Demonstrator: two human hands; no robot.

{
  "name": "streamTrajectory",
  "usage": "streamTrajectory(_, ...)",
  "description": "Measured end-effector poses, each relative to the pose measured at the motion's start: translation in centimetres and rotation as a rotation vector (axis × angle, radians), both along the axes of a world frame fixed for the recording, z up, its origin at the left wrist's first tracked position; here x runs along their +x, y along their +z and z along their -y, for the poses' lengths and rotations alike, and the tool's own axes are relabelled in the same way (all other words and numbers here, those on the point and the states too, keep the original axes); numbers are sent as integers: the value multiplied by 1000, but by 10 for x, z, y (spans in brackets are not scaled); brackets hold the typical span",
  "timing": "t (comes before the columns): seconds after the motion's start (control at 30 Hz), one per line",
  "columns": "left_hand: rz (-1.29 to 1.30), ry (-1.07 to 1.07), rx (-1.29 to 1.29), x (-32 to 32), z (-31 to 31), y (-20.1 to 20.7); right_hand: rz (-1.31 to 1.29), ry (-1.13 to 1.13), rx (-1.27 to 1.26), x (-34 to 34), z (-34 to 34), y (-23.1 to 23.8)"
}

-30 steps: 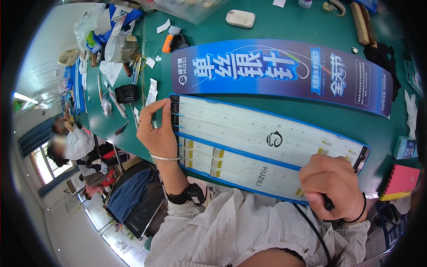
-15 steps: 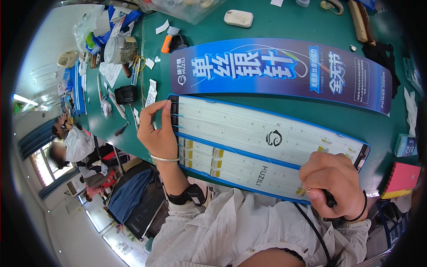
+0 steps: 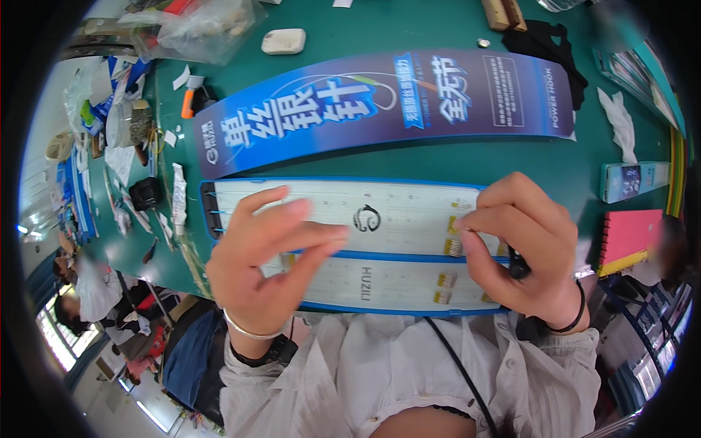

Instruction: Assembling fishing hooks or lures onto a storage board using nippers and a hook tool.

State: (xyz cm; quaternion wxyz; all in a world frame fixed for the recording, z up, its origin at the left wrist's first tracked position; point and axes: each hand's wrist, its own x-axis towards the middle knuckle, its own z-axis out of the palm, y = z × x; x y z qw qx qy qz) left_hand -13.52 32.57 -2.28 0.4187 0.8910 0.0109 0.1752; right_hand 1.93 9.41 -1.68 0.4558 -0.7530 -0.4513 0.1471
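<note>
Now both hands work over a long white card board (image 3: 380, 219) with blue edging, lying flat on the green table (image 3: 438, 157), close to the body at 6 o'clock. Left hand (image 3: 266, 266) hovers at the board's 9 o'clock end, fingers half spread, thumb and forefinger nearing each other but gripping nothing I can make out. Right hand (image 3: 522, 248) sits at the 3 o'clock end, fingertips pinched on a small yellow-and-white packet (image 3: 454, 225) slotted into the board.

Judgement: seat each packet square in its slot, steady the board with the free hand, and keep the rows even.

Board looks stiff, matte, finely ruled. Packets (image 3: 444, 287) are tiny and crisp. At 12 o'clock lies a glossy blue printed banner (image 3: 380, 109), curved by the lens.
</note>
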Motion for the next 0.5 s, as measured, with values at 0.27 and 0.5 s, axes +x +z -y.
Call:
streamTrajectory(0.27, -159, -83, 75, 45, 49, 3, 331, -181, -41, 4, 17, -2)
streamTrajectory(0.5, -227, -43, 75, 59, 67, -12, 215, -518, -92, 28, 32, -1)
